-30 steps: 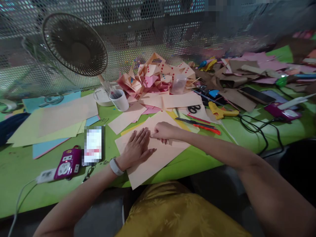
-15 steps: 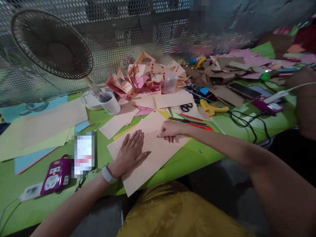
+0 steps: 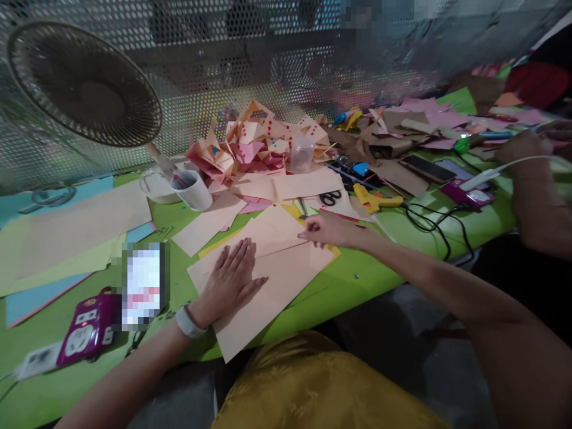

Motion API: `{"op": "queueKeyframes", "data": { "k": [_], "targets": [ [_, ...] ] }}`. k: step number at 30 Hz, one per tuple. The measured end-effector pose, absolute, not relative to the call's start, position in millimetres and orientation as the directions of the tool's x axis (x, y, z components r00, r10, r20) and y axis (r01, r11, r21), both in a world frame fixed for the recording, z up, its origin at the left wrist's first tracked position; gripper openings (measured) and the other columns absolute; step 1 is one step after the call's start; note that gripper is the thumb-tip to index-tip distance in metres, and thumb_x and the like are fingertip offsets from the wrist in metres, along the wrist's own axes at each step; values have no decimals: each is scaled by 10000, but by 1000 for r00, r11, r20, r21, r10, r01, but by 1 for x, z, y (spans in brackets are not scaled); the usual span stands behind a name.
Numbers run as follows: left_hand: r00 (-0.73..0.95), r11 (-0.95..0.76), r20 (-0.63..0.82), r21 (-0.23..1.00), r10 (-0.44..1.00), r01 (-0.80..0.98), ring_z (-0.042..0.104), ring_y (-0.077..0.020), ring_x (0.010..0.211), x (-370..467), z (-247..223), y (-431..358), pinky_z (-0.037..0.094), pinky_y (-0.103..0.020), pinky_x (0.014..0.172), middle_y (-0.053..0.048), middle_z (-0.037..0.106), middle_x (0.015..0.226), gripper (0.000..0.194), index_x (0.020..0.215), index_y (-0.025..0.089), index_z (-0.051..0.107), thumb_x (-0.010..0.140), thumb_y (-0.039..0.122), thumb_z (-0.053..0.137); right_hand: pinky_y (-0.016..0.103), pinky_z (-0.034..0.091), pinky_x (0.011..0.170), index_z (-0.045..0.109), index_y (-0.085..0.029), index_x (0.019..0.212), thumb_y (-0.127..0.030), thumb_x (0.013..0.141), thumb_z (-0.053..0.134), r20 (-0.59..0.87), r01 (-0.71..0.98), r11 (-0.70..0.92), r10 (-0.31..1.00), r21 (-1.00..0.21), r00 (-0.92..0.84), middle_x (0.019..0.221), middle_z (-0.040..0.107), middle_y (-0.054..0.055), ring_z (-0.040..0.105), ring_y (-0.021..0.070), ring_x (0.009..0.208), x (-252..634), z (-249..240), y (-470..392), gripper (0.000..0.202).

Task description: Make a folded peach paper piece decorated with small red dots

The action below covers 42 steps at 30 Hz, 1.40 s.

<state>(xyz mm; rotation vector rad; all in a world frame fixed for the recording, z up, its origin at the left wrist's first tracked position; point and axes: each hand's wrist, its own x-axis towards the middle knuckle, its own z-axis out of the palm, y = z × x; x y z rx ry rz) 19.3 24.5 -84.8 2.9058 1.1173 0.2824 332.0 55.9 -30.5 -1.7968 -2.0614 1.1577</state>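
A large sheet of peach paper lies at an angle near the table's front edge, over a yellow sheet. My left hand rests flat on it, fingers stretched out and thumb apart. Over the paper's right part, my right hand is curled in a pinch at the end of a dark line that crosses the paper like a raised edge. Its fingertips seem to grip that paper edge. Behind this hand are black-handled scissors and a red strip partly covered by the hand.
A fan and white cup stand at the back left. Left are a phone and purple power block. Folded paper pieces pile up behind. A yellow glue gun and another person's arm are right.
My right hand has changed its finger pose on the paper, and a dark edge line now shows between the hands. My left hand stays flat. The view has shifted slightly.
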Motion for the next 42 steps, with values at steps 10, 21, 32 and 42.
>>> {"op": "queueKeyframes", "data": {
  "k": [10, 21, 32, 42],
  "targets": [
    [665, -750, 377, 144, 645, 645, 323, -327, 1460, 15, -61, 24, 293, -508, 1162, -185, 353, 1575, 674, 1554, 187, 273, 971, 427, 513, 259, 373, 655, 684, -165, 857, -328, 867, 679, -166, 749, 384, 824, -540, -542, 844, 714, 46, 623, 174, 765, 291, -42, 63, 163],
    [351, 327, -317, 944, 881, 31, 673, -175, 836, 35, -39, 37, 564, -315, 796, -54, 695, 874, 404, 854, 162, 650, 832, 564, 673, 262, 465, 647, 657, -156, 798, -467, 789, 712, -40, 338, 116, 906, -934, -422, 760, 680, 21, 598, 142, 690, 266, -34, 45, 316],
    [350, 455, -326, 794, 878, -403, 627, -97, 616, 31, -40, 70, 598, -259, 706, 7, 631, 661, 279, 769, 119, 643, 761, 334, 821, 417, 411, 1079, 549, -214, 1370, -74, 879, 525, 551, 460, 885, 352, 67, -757, 1470, 523, 101, 454, 240, 1359, 280, -26, 64, 511],
    [422, 489, -317, 775, 849, -400, 662, -125, 666, 27, -50, 72, 572, -245, 683, -41, 693, 740, 292, 796, 98, 693, 713, 325, 856, 393, 425, 1105, 575, -152, 1351, -103, 979, 489, 439, 315, 883, 143, 348, -887, 1431, 571, 104, 496, 202, 1355, 252, -33, 72, 384]
  ]
}}
